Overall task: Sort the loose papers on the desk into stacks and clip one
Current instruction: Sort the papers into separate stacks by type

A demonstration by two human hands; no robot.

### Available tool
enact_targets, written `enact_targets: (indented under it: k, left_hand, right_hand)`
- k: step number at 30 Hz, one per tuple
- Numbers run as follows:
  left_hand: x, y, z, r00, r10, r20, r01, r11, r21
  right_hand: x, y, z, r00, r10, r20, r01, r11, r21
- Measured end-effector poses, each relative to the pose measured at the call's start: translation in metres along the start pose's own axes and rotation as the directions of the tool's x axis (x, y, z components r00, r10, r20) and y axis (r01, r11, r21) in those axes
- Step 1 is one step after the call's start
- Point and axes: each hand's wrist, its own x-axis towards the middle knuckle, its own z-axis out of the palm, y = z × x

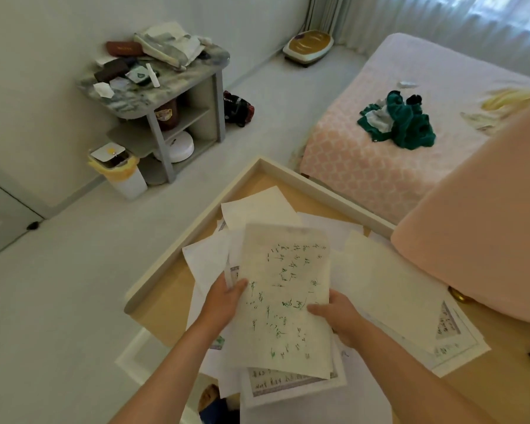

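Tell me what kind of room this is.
Most likely a bedroom: a bed with a pink cover and crumpled green clothes on it, a cluttered side table by the wall. The left hand and right hand grip a handwritten sheet.

You see soft, even daylight coming from the curtained window (471, 22) at the far right, with mild glare on its folds. Shadows are faint, the deepest under the side table (141, 99) at the far left. Wide-angle distortion bends the floor (58, 286) and door (0, 215) lines at the edges; fine detail looks slightly soft.
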Motion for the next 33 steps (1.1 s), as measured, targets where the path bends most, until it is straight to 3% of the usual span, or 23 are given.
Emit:
enact_targets:
  k: [3, 5, 8, 11, 15, 18, 21, 27, 33]
  left_hand:
    - [0.017, 0.004, 0.009, 0.998, -0.02, 0.058, 0.005, 0.967, 0.256]
    - [0.028, 0.001, 0.017, 1.0, -0.023, 0.019, 0.01, 0.863, 0.504]
    - [0.034, 0.001, 0.033, 0.999, -0.031, -0.034, 0.046, 0.761, 0.647]
    - [0.037, 0.0, 0.045, 1.0, -0.026, -0.007, 0.024, 0.73, 0.683]
    - [0.04, 0.0, 0.047, 0.986, -0.16, 0.045, 0.119, 0.868, 0.481]
    - [0.036, -0.003, 0.046, 0.975, -0.19, 0.115, 0.113, 0.87, 0.479]
    - [0.029, -0.003, 0.045, 0.98, -0.169, 0.101, 0.11, 0.894, 0.434]
    - [0.016, -0.003, 0.031, 0.975, 0.136, -0.177, -0.018, 0.839, 0.545]
    - [0.022, 0.004, 0.028, 0.913, 0.365, -0.182, -0.096, 0.625, 0.775]
  right_hand:
    - [-0.006, 0.006, -0.024, 0.977, -0.017, -0.212, 0.029, 0.998, 0.055]
    - [-0.013, 0.013, -0.043, 0.912, 0.007, -0.411, 0.022, 0.998, 0.065]
    - [-0.022, 0.026, -0.06, 0.811, 0.025, -0.584, -0.003, 0.999, 0.038]
    - [-0.017, 0.031, -0.056, 0.81, 0.044, -0.584, -0.015, 0.998, 0.054]
    - [0.003, 0.03, -0.035, 0.84, 0.113, -0.53, -0.039, 0.988, 0.15]
    - [0.013, 0.029, -0.022, 0.856, 0.154, -0.493, -0.047, 0.974, 0.223]
    - [0.015, 0.037, -0.019, 0.867, 0.151, -0.476, -0.083, 0.983, 0.161]
    - [0.011, 0.048, -0.05, 0.765, 0.036, -0.643, -0.255, 0.934, -0.251]
    - [0.025, 0.038, -0.051, 0.805, -0.076, -0.588, -0.098, 0.961, -0.257]
